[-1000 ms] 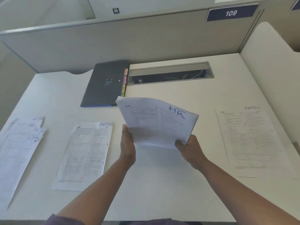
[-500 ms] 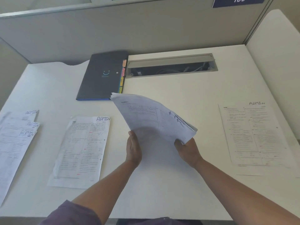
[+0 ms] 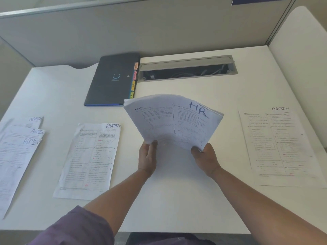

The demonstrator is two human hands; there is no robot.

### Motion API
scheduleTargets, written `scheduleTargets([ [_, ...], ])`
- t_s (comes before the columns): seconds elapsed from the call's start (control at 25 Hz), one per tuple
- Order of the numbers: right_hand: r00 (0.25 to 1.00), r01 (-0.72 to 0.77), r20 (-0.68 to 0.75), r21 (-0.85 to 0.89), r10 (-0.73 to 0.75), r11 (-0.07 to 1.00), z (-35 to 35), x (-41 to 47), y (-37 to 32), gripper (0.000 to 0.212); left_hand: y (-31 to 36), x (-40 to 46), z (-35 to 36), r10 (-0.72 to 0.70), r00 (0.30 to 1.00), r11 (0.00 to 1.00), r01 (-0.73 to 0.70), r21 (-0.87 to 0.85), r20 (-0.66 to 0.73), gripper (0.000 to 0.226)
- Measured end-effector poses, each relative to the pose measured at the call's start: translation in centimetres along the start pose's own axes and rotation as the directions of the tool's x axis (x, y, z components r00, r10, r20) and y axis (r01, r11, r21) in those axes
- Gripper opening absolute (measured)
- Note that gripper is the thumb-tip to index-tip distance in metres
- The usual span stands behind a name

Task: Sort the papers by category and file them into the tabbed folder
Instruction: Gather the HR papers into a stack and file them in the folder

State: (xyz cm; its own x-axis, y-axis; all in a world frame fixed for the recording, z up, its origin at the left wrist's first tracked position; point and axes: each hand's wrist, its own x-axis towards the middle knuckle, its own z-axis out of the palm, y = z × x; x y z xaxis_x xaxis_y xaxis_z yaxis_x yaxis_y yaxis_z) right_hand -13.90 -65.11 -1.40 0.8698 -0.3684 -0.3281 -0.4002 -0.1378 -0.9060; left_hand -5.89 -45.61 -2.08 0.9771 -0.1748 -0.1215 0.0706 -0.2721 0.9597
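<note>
Above the desk (image 3: pixel 177 200), both hands — left hand (image 3: pixel 147 156), right hand (image 3: pixel 206 160) — grip a stack (image 3: pixel 174 121) marked "HR".

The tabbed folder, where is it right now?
The tabbed folder lies shut at the desk's back, left of the cable tray, beyond the held stack.

white desk (image 3: pixel 185 200) | open cable tray (image 3: pixel 187 71) at back | grey partition (image 3: pixel 123 30) | blue sign (image 3: pixel 258 0)

Bare counter (image 3: pixel 177 200) lies open beneath the raised stack (image 3: pixel 174 121). ADMIN sheets (image 3: pixel 92 160) flank it left and right. The folder (image 3: pixel 111 80) and cable trough (image 3: pixel 187 71) block the back.
</note>
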Motion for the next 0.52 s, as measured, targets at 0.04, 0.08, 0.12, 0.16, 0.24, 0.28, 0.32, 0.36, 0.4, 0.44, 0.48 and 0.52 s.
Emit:
scheduleTargets([
  [0.04, 1.000, 0.010, -0.002, 0.009, -0.010, 1.000, 0.0, 0.0, 0.1, 0.035, 0.2, 0.0, -0.1, 0.007, 1.000, 1.000, -0.006, -0.023, 0.008, 0.023],
  [0.08, 1.000, 0.017, -0.006, 0.009, -0.017, 1.000, 0.0, 0.0, 0.2, 0.035, 0.6, -0.1, -0.2, -0.005, 1.000, 0.999, 0.005, -0.035, 0.018, 0.024],
  [0.12, 1.000, 0.019, -0.009, 0.008, -0.019, 1.000, 0.0, 0.0, 0.2, 0.035, 0.3, 0.0, -0.3, -0.026, 0.999, 0.998, 0.027, -0.050, 0.029, 0.023],
  [0.16, 1.000, 0.017, -0.008, 0.012, -0.016, 1.000, 0.0, 0.0, 0.0, 0.034, 0.2, 0.1, -0.4, -0.070, 0.997, 0.996, 0.072, -0.054, 0.035, 0.022],
  [0.24, 1.000, 0.013, -0.001, 0.026, -0.013, 1.000, 0.0, -0.1, 0.1, 0.033, -0.2, 0.4, -0.8, -0.153, 0.986, 0.987, 0.156, -0.042, 0.064, 0.017],
  [0.28, 1.000, 0.020, -0.007, 0.027, -0.020, 0.999, 0.0, -0.2, 0.2, 0.034, -0.2, 0.6, -1.0, -0.179, 0.980, 0.983, 0.181, -0.019, 0.082, 0.015],
  [0.32, 1.000, 0.023, -0.015, 0.026, -0.023, 0.999, -0.1, -0.2, 0.3, 0.035, 0.4, 0.8, -1.4, -0.196, 0.977, 0.981, 0.195, 0.015, 0.089, 0.013],
  [0.36, 0.999, 0.025, -0.024, 0.028, -0.024, 0.999, -0.1, -0.3, 0.5, 0.036, 0.7, 1.0, -1.8, -0.195, 0.976, 0.981, 0.194, 0.023, 0.093, 0.008],
  [0.4, 1.000, 0.020, -0.025, 0.040, -0.019, 0.999, -0.2, -0.5, 0.7, 0.036, 1.5, 1.3, -2.3, -0.175, 0.982, 0.984, 0.173, 0.033, 0.076, 0.012],
  [0.44, 1.000, 0.016, -0.019, 0.044, -0.015, 0.999, -0.4, -0.6, 0.9, 0.034, 1.9, 1.8, -2.9, -0.135, 0.989, 0.991, 0.134, 0.023, 0.057, 0.014],
  [0.48, 1.000, 0.013, -0.009, 0.036, -0.012, 0.999, -0.6, -0.7, 0.9, 0.027, 2.8, 2.0, -3.4, -0.091, 0.995, 0.996, 0.091, 0.002, 0.037, 0.010],
  [0.52, 1.000, 0.022, -0.001, 0.017, -0.022, 1.000, -0.7, -0.9, 0.6, 0.019, 3.5, 2.1, -3.9, -0.057, 0.998, 0.998, 0.058, -0.037, 0.030, 0.006],
])
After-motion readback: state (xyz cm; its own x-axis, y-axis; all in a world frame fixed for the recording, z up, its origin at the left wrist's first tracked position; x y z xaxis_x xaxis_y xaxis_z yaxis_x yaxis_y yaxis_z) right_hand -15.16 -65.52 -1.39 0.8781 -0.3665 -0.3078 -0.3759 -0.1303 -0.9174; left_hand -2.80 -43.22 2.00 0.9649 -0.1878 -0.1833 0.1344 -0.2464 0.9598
